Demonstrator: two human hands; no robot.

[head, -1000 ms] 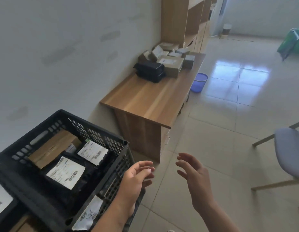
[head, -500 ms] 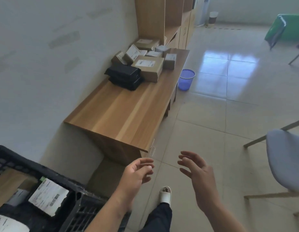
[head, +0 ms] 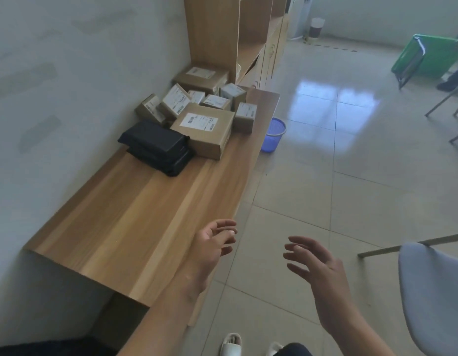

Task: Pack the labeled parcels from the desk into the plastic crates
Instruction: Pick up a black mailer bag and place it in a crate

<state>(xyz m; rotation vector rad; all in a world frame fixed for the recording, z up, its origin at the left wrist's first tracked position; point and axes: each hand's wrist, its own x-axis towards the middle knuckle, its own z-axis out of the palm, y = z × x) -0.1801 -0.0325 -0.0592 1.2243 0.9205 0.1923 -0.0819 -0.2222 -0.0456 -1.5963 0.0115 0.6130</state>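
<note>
Now your left hand (head: 212, 242) and right hand (head: 317, 268) hang empty, fingers loosely spread. Parcels (head: 205, 124) cluster at the desk's (head: 135, 217) far end. Boxes look stiff, probably light: grip opposite sides. Black bags (head: 156, 145) seem soft: scoop underneath.

Pale wall (head: 68, 98), glossy tiled floor (head: 351, 176) (sunlit)

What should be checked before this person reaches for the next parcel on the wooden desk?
1. Left hand free, fingers relaxed: ok.
2. Right hand free, holding nothing: ok.
3. Labelled brown cardboard parcels left on the light wooden desk: ok.
4. Black plastic-wrapped parcels nearest along the desk, nothing on top: ok.
5. Parcels within arm's reach: not ok, both hands short of them.
6. Plastic crate has room: cannot tell, out of view.
</note>
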